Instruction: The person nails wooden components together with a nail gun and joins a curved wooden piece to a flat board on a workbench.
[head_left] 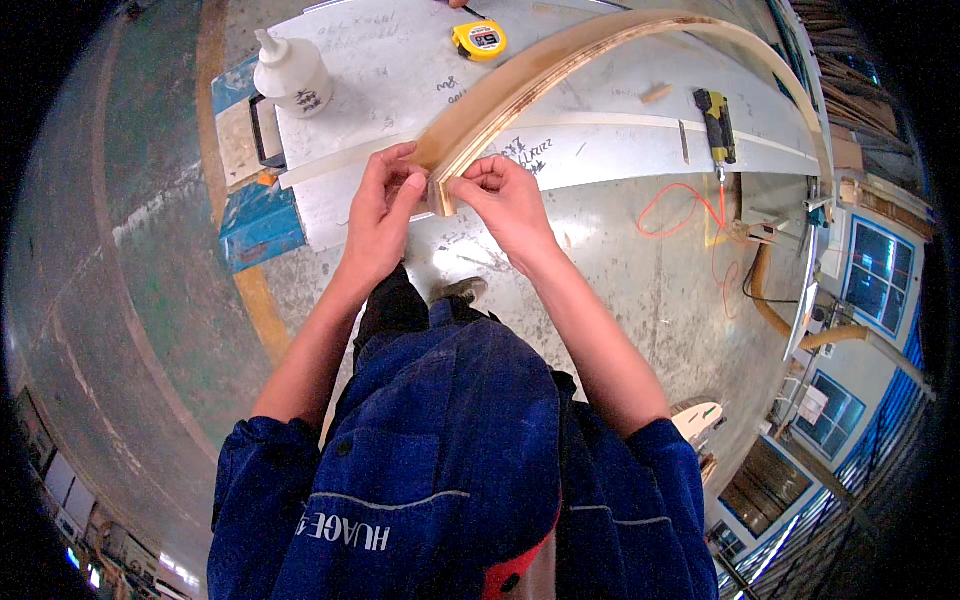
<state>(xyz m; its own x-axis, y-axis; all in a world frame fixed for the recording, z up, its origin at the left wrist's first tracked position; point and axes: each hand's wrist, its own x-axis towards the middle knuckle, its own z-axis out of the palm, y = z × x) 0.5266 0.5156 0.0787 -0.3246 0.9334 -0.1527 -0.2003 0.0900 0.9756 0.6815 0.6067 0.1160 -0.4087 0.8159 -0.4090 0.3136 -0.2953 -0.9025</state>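
Note:
A curved, bent plywood piece arches over the white-topped table from its near edge to the far right. Its near end, with the layered edge showing, sits between my two hands. My left hand is closed on that end from the left, thumb and fingers pinching near the corner. From the other side my right hand grips it, with thumb against the layered edge and fingers curled. A small pale strip stands out at the tip between the thumbs; I cannot tell whether it is a separate piece.
On the table are a white squeeze bottle, a yellow tape measure and a yellow-green air tool with an orange hose. A fingertip, apparently another person's, shows at the top edge. Blue supports stand left.

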